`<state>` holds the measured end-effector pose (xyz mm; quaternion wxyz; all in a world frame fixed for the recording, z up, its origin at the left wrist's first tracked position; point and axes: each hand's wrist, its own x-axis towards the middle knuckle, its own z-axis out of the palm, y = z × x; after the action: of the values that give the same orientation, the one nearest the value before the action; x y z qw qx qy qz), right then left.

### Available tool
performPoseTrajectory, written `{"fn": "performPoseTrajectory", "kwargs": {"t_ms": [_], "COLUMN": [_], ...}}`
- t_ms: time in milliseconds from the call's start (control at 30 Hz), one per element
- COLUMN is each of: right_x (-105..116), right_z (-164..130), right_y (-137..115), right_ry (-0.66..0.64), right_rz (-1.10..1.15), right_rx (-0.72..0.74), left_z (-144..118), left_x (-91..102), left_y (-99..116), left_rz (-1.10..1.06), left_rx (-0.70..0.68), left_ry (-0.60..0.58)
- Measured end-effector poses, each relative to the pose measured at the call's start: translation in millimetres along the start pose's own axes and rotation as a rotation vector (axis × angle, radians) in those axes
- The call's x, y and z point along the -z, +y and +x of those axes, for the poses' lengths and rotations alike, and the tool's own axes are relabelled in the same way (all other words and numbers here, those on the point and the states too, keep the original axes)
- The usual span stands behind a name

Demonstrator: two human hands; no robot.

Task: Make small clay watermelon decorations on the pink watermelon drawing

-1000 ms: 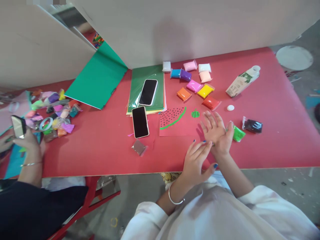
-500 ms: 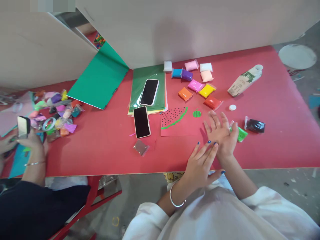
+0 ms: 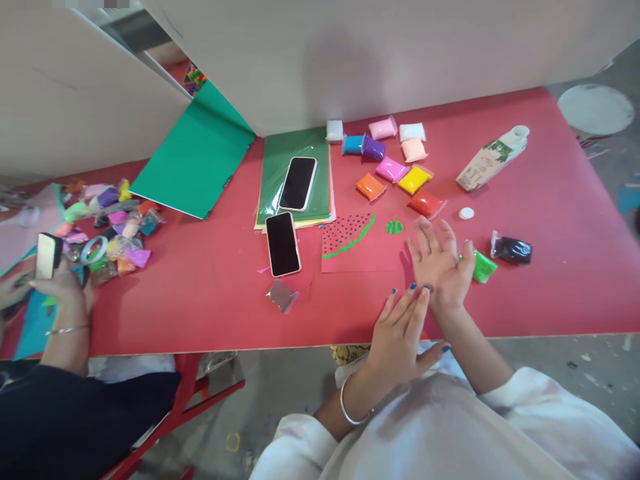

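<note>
Red laminate covers the table (image 3: pixel 200 293) seen in the head view; the right hand (image 3: pixel 440 263) is held palm up with fingers spread wide, just above the table near its front edge; a small dark bit of clay (image 3: pixel 429 289) is seen at the heel of that palm, under the left fingertips; the left hand (image 3: pixel 400 333) is laid flat with fingers extended and together, its fingertips (image 3: pixel 420 293) touching the right palm; nothing is gripped by either hand. A green clay packet (image 3: pixel 483 267) lies just beside the right hand, partly hidden by it; a black clay packet (image 3: pixel 513 250) lies near to its right. A red paper with a green-rimmed dotted watermelon slice (image 3: pixel 350 243) lies just left of the right hand; two phones (image 3: pixel 283 243) lie further left. At the far left edge, another person's hand (image 3: pixel 63 290) is closed around a phone (image 3: pixel 47 255).
</note>
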<state>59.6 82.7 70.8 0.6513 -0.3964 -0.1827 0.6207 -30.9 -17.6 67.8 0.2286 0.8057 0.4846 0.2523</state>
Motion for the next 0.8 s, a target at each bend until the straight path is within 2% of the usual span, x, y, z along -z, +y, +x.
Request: {"fn": "performPoseTrajectory", "kwargs": {"t_ms": [167,300,367,467,567,667,800], "right_x": [-3,-2,0,1,3,5,7], "right_z": [-2,3,4,2,-1,-4,-8], "right_y": [3,3,4,9,14,16,17], "right_ry": [-0.048,-0.051,-0.097,-0.208,-0.253,-0.263,-0.259], "right_rz": [0.014,0.066,0.095,0.146,0.191,0.222,0.231], "right_rx": [-0.063,-0.081,-0.152,-0.362,-0.516,-0.566,-0.598], "left_z": [1,-1,0,5,13,19,22], "left_x": [-3.3,-1.4,0.7,4.4,9.2,13.6,15.7], "left_y": [0,2,0,-8,-19,-24,-20], "left_rz": [-0.026,-0.076,-0.092,-0.105,-0.148,-0.201,-0.202], "left_rx": [0.058,0.082,0.123,0.193,0.199,0.218,0.246], "left_ry": [0.019,0.079,0.135,0.225,0.293,0.301,0.312]}}
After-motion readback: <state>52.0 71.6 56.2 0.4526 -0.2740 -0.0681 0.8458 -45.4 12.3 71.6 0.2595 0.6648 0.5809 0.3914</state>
